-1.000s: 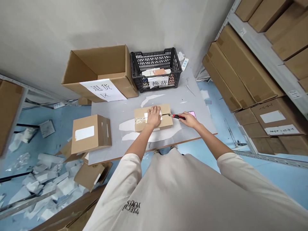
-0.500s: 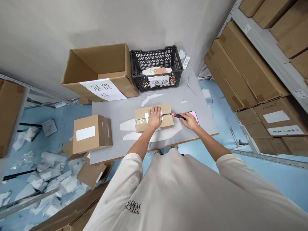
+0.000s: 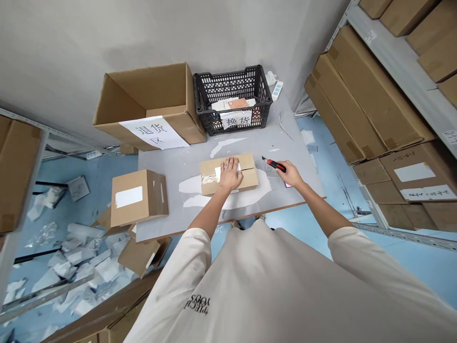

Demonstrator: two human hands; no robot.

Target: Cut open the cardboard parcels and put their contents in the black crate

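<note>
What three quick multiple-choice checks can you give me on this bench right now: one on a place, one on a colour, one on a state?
1. Where does the left hand rest?
A) On the table edge
B) On the small box
C) Inside the crate

2. What colour is the cutter in the right hand?
A) Red and black
B) Green and white
C) Yellow

3. What state is the large carton in?
A) Taped shut
B) Flattened
C) Open at the top

Answers:
1. B, the palm lies flat on the box's top.
2. A, the handle shows red with black.
3. C, its inner walls show from above.
</note>
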